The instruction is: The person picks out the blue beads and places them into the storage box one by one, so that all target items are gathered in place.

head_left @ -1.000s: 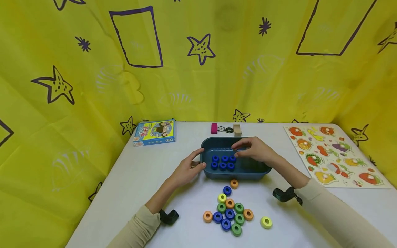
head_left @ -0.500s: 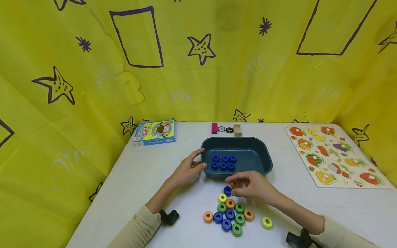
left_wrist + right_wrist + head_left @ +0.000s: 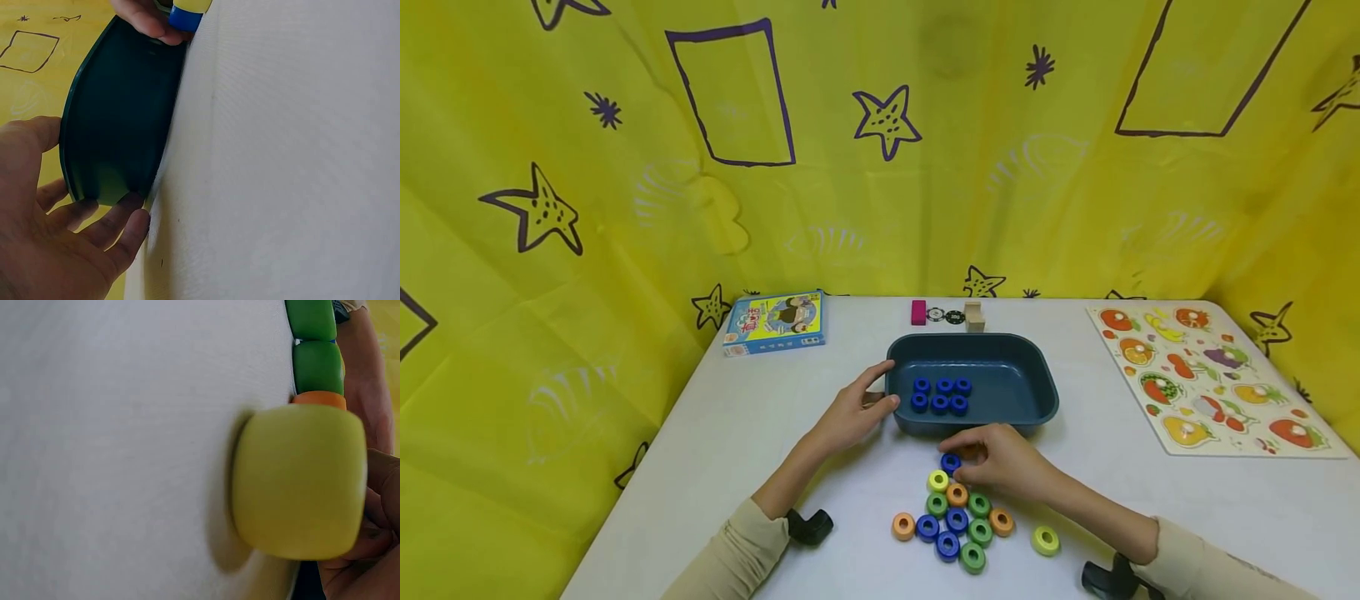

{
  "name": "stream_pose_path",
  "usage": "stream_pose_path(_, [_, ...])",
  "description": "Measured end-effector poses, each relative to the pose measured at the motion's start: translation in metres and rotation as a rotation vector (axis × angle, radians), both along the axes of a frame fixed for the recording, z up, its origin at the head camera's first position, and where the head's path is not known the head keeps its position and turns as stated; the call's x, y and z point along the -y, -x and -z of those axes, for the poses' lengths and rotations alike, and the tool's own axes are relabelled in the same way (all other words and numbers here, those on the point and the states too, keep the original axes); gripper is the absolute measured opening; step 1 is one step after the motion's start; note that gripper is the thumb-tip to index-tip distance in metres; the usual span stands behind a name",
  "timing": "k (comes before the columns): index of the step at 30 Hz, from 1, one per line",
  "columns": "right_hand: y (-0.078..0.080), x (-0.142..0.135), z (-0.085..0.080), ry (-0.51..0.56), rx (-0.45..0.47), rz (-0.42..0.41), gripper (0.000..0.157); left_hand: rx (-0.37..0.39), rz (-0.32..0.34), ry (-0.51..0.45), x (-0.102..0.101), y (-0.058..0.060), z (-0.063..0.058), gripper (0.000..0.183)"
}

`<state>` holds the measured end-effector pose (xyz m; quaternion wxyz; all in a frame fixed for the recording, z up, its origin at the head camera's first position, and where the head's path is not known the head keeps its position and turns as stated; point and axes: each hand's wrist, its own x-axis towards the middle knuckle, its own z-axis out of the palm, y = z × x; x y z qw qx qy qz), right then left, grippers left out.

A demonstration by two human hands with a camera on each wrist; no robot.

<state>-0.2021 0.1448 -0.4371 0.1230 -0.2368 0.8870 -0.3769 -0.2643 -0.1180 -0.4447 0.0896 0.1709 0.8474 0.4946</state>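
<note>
My left hand rests against the left end of a dark teal plastic bin, thumb and fingertips touching its outer wall and rim. In the left wrist view the fingers spread along that end. Several blue beads, thick with wide holes, stand in two rows inside the bin. Just in front of it my right hand pinches another blue bead between thumb and index finger, at the table. An orange bead there is hidden by that hand.
Several loose beads lie nearer: green, orange, blue and yellow. Behind the bin are a pink block, round chips and a wooden block. A game box and fruit puzzle board flank them.
My right hand has left the bin, come down toward me to the loose beads, and closed its fingertips around the blue bead. My left hand has stayed at the bin.
</note>
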Motion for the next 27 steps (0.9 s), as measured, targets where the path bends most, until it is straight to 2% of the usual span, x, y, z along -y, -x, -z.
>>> stream_pose_path(6, [0.0, 0.001, 0.002, -0.033, -0.032, -0.005, 0.031, 0.008, -0.006, 0.01, -0.001, 0.0, 0.0, 0.061])
stream_pose_path(16, [-0.001, 0.0, -0.001, -0.047, -0.033, 0.018, 0.03, -0.003, -0.001, 0.002, 0.0, -0.001, 0.001, 0.061])
stream_pose_path(19, [-0.005, -0.001, -0.011, -0.036, -0.055, 0.013, 0.03, -0.007, 0.001, 0.0, 0.0, -0.001, 0.001, 0.061])
stream_pose_path(23, [-0.006, -0.004, -0.033, 0.0, -0.059, 0.002, 0.03, -0.006, 0.005, -0.007, 0.0, 0.0, 0.0, 0.06])
stream_pose_path(27, [0.006, -0.006, -0.055, 0.033, -0.09, 0.01, 0.028, -0.007, 0.004, -0.01, 0.0, 0.0, 0.0, 0.06])
